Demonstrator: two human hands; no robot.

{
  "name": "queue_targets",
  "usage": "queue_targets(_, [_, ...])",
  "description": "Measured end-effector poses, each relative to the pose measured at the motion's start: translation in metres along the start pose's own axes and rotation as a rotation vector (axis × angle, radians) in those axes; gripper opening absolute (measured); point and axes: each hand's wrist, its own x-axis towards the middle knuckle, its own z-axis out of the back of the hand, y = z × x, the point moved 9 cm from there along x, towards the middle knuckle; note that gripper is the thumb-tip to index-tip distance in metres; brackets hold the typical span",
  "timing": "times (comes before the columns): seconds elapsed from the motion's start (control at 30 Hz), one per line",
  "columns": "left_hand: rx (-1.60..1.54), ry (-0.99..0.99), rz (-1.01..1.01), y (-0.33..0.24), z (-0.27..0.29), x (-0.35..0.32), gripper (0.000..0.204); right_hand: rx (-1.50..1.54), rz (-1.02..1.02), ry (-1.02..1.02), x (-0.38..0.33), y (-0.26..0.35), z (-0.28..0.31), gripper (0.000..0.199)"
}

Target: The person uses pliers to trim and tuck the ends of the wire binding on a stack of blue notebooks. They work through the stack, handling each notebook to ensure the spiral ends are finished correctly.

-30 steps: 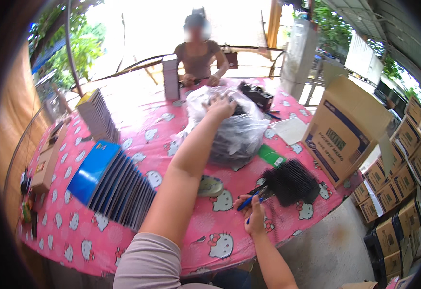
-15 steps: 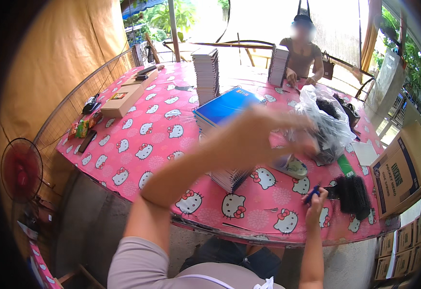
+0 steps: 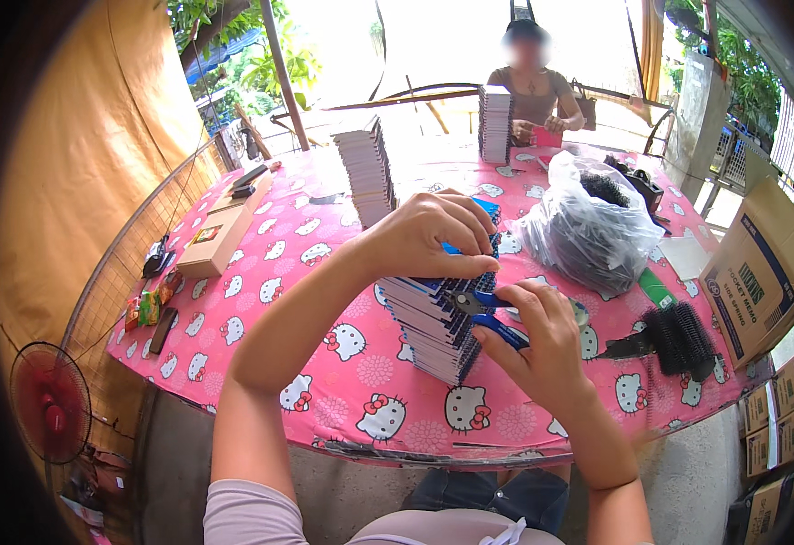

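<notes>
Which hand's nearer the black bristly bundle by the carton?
Right. The right hand, holding blue-handled pliers, is left of the bundle; the left hand is farther left, at the notebook stack.

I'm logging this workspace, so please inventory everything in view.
Table: one, pink-covered, centre
Notebook stacks: three, pale-edged; nearest at centre, two behind
Bag: one, clear, right of nearest stack
Black coils: count unclear, black, inside bag and right of it
Green piece: one, green, by bag
White sheet: one, white, beyond green piece
Open carton: one, brown, right
Stacked cartons: several, brown, lower right
Tan box: at least one, tan, table's left
Packets: several, red and green, left edge
Fan: one, red, lower left
Co-worker: one, brown top, far side
Pliers: one, blue-handled, by nearest stack
Left hand: one, bare, at nearest stack
Right hand: one, bare, gripping pliers
</notes>
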Motion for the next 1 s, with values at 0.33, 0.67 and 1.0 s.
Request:
queue_targets(0.33, [-0.016,-0.136,0.044,0.005,0.005,-0.006,0.013,0.929,-0.658,0.618,-0.01,-0.046,-0.056,0.035])
queue_targets(0.67, [-0.008,0.103,-0.092,-0.006,-0.009,0.0,0.019,0.241,-0.058,0.044,-0.008,-0.018,0.0,0.043])
queue_targets(1.0, [-0.01,0.137,-0.076,-0.009,-0.016,0.006,0.023,1.014,-0.761,0.59,-0.015,-0.052,-0.057,0.036])
